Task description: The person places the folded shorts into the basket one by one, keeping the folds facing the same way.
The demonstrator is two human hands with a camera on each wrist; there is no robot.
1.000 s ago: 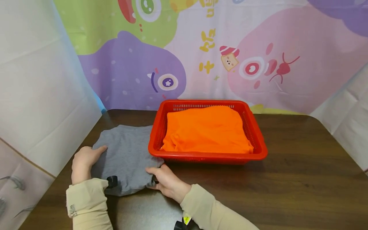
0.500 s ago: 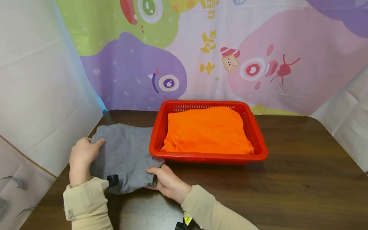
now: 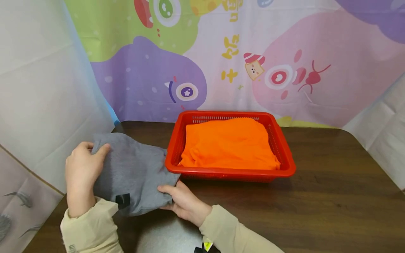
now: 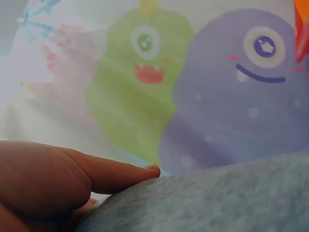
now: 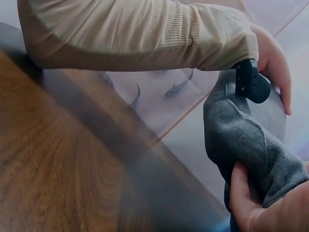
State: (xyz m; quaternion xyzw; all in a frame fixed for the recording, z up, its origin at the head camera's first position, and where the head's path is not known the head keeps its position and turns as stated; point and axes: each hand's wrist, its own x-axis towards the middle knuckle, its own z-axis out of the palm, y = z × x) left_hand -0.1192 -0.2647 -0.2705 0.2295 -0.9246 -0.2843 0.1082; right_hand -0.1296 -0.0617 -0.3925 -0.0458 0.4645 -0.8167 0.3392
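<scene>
A folded grey garment (image 3: pixel 136 172) is held up between both hands, left of the red basket. My left hand (image 3: pixel 83 168) grips its left edge, thumb on top and fingers tucked underneath. At the lower right corner, my right hand (image 3: pixel 186 202) pinches the cloth, with the thumb lying over it. In the left wrist view the thumb (image 4: pixel 125 176) presses along the grey fabric (image 4: pixel 217 203). The right wrist view shows the layered edge of the grey garment (image 5: pixel 246 140) over the right-hand fingers (image 5: pixel 241 193), and the left side tilts upward.
A red plastic basket (image 3: pixel 229 172) holds a folded orange garment (image 3: pixel 227 144) at the table's back middle. The brown wooden table (image 3: pixel 332 182) extends to the right. A cartoon-print curtain (image 3: pixel 148 84) hangs behind, and a white panel (image 3: pixel 41 70) stands at the left.
My left hand has moved left and up, lifting and tilting the left side of the grey garment. The right hand keeps its grip at nearly the same spot. The basket stays put.
</scene>
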